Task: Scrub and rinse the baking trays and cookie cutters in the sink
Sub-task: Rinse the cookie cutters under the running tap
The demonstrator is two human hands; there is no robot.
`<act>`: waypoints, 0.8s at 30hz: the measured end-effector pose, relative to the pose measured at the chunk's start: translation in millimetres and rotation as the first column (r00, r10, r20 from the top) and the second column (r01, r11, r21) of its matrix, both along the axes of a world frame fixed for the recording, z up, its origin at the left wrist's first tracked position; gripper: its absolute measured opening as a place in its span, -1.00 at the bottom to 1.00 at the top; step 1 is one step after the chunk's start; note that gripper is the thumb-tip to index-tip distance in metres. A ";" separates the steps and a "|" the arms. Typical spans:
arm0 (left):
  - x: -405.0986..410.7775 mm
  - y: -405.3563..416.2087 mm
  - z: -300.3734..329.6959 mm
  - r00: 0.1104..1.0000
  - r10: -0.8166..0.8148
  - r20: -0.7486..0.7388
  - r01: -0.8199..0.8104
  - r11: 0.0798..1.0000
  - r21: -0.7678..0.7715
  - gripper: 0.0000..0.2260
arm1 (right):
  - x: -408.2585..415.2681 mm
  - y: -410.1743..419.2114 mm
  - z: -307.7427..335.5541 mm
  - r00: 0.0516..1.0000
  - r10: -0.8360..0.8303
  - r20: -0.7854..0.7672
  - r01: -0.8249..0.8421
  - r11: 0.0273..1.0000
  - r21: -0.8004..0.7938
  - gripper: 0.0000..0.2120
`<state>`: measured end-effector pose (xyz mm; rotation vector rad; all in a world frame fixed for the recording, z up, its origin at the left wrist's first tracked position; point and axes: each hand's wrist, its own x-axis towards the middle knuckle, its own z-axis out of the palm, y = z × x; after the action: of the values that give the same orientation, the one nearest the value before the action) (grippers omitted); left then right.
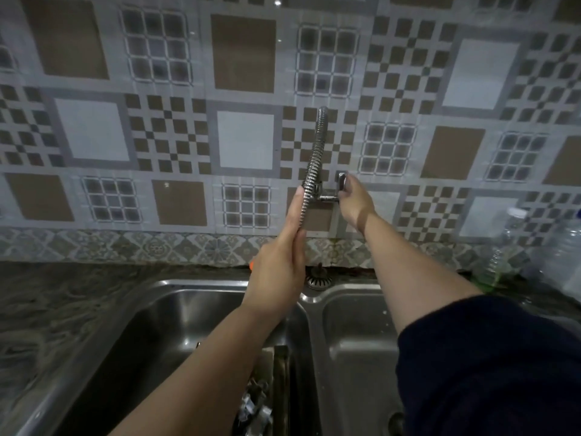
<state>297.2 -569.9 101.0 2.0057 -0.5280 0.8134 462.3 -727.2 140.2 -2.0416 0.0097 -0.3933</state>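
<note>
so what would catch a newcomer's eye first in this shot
Probably the two bare arms reaching up to the wall tap: the left hand wraps the ribbed flexible spout, and the right hand has its grip on the tap handle. Behind them the busy brown and grey patterned tiles fill the upper frame, with a double steel sink below.

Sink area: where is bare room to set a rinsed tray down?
Right basin floor looks bare; the counter left of the sink too. Left basin holds metal pieces near the divider; bottles crowd the right counter.
</note>
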 end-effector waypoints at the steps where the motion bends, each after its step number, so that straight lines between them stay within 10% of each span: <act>1: 2.0 -0.9 -0.4 1.000 0.002 0.006 -0.002 1.000 -0.013 -0.49 | 9.5 1.7 2.3 1.000 -0.014 0.014 0.014 1.000 0.008 -0.49; 12: 4.8 -3.7 10.3 0.996 -0.057 -0.068 0.048 0.990 -0.135 -0.51 | 32.1 -8.3 -6.4 0.967 -0.083 0.241 0.033 0.978 0.204 -0.65; 24: -23.0 0.2 29.2 0.958 -0.156 -0.242 0.095 0.965 -0.246 -0.53 | -23.1 -25.0 -26.0 0.985 0.035 0.172 0.000 0.979 -0.203 -0.74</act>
<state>274.3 -569.7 130.2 1.8058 -0.3856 0.4987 439.2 -752.2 114.2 -2.1989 -0.1616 -0.5815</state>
